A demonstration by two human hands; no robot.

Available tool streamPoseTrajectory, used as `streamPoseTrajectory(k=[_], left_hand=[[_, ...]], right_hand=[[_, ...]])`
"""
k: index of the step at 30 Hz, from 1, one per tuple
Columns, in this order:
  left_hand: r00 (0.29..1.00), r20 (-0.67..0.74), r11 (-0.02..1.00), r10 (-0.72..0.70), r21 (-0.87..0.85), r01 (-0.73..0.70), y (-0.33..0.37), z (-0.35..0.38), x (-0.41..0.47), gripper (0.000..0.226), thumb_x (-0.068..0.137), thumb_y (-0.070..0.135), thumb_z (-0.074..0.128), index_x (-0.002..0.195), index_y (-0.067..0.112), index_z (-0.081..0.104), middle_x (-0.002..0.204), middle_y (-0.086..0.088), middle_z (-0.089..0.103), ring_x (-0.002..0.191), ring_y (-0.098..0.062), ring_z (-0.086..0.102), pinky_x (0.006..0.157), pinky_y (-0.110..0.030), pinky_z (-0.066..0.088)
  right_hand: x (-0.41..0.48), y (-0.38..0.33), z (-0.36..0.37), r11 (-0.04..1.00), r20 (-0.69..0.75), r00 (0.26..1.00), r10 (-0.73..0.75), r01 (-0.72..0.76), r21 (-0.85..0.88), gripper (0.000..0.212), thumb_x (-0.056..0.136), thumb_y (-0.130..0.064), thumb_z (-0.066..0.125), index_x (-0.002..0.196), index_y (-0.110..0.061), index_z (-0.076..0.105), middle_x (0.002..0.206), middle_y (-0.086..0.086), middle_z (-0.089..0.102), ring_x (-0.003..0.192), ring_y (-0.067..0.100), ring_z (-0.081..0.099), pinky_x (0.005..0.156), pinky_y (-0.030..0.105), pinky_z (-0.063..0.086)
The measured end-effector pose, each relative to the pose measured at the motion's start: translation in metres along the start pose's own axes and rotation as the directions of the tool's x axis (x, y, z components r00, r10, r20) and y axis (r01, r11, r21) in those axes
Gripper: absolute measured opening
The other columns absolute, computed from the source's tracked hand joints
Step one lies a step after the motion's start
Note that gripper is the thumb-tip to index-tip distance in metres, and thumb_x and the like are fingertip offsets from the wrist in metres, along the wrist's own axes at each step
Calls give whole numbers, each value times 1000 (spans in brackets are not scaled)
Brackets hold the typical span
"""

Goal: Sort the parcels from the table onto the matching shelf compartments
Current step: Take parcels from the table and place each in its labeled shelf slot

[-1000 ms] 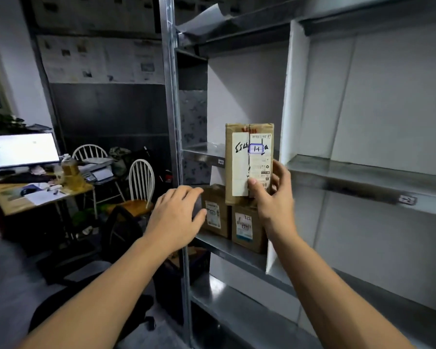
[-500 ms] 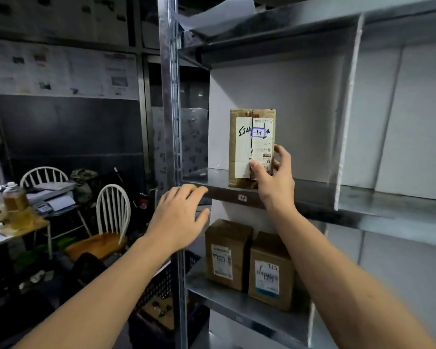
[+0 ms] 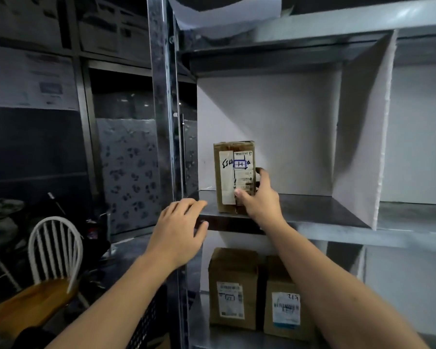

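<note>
A tall brown cardboard parcel [image 3: 230, 172] with a white label marked "H" in a blue box stands upright on the metal shelf [image 3: 312, 210], at the left of a compartment with white walls. My right hand [image 3: 258, 200] grips its lower right side, thumb on the front, fingers around the right edge. My left hand [image 3: 179, 230] hovers with fingers spread at the shelf's front left corner, next to the steel upright [image 3: 164, 147]; it holds nothing.
Two more brown parcels [image 3: 233, 288] [image 3: 285, 301] stand side by side in the compartment below. A white divider [image 3: 363, 137] closes the compartment on the right. A white-backed wooden chair [image 3: 51, 260] and a dark crate [image 3: 149, 321] sit at the lower left.
The parcel went up from the lower level and into the upper compartment, where its base now rests on the shelf. My left hand rose toward the shelf's front corner.
</note>
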State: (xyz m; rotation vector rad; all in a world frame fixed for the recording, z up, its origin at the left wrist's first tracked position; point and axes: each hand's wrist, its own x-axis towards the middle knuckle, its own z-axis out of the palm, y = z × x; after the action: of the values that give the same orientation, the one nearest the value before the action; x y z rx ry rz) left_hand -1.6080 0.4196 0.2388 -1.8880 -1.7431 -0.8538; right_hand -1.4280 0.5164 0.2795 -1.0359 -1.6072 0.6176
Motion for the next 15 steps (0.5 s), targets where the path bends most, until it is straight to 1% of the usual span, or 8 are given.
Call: streamPoseTrajectory(k=[3, 6, 11, 15], left_hand=[[999, -13, 999, 29, -28, -30, -8, 5, 2, 43, 96, 38, 48, 137, 27, 45, 132, 7, 48, 122, -14, 42, 104, -33, 34], [999, -21, 998, 43, -47, -44, -14, 7, 4, 43, 96, 38, 47, 138, 29, 43, 133, 8, 47, 123, -13, 41, 105, -32, 33], [998, -21, 995, 66, -75, -67, -21, 8, 7, 44, 96, 39, 46, 139, 31, 41, 135, 10, 45, 126, -10, 37, 106, -30, 30], [998, -45, 990, 46, -134, -52, -21, 10, 4, 46, 96, 36, 49, 140, 27, 42, 133, 8, 46, 123, -11, 39, 104, -30, 34]], right_hand=[[7, -3, 8, 999, 0, 999, 34, -34, -37, 62, 91, -26, 71, 141, -28, 35, 130, 0, 62, 118, 22, 60, 89, 34, 52], [15, -5, 17, 996, 17, 998, 55, -53, -69, 61, 91, -27, 71, 139, -28, 35, 128, 1, 63, 115, 25, 63, 90, 39, 54], [24, -5, 23, 992, 47, 997, 61, -55, -116, 59, 92, -29, 69, 139, -26, 32, 129, 3, 61, 113, 26, 63, 84, 36, 53], [23, -3, 22, 988, 42, 997, 70, -63, -141, 63, 93, -30, 68, 143, -25, 31, 135, 6, 58, 118, 27, 60, 89, 39, 53]])
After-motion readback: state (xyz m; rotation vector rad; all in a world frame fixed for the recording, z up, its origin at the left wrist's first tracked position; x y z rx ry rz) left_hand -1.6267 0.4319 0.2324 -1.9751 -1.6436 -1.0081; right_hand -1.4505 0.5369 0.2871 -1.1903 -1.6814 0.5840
